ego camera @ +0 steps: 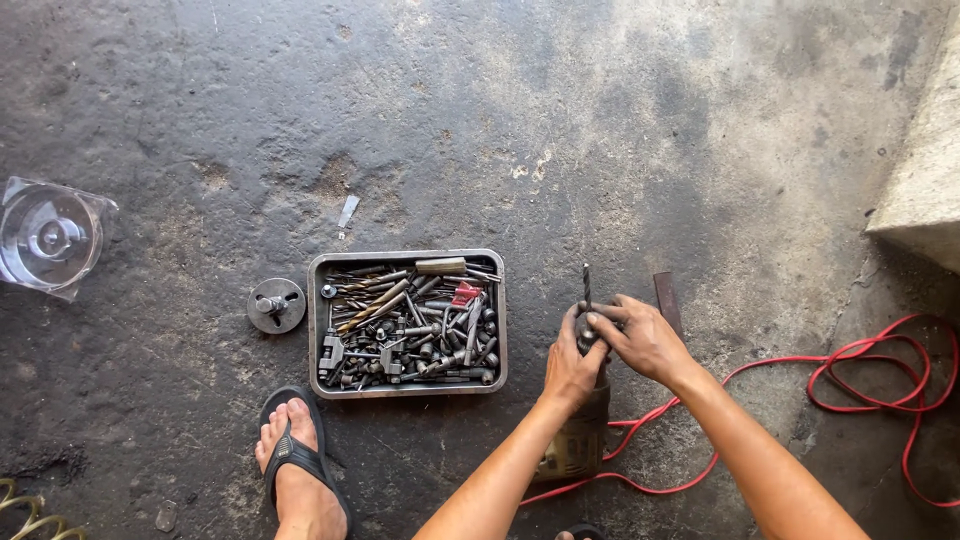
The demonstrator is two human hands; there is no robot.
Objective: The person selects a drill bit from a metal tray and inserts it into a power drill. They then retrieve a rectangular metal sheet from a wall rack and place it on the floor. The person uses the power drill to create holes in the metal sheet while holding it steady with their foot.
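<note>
An electric drill (578, 440) stands nose-up on the concrete floor, a drill bit (586, 285) sticking up from its chuck. My left hand (568, 368) wraps the drill's upper body just below the chuck. My right hand (640, 338) closes over the chuck from the right, fingers on its top. To the left lies a metal tray (316, 330) filled with several drill bits, sockets and small metal parts.
A round metal disc with a hub (276, 305) lies left of the tray. A clear plastic cover (50, 238) sits at far left. A red power cord (860, 375) loops right. My sandalled foot (300, 465) is below the tray. A concrete block (925, 170) stands at the right edge.
</note>
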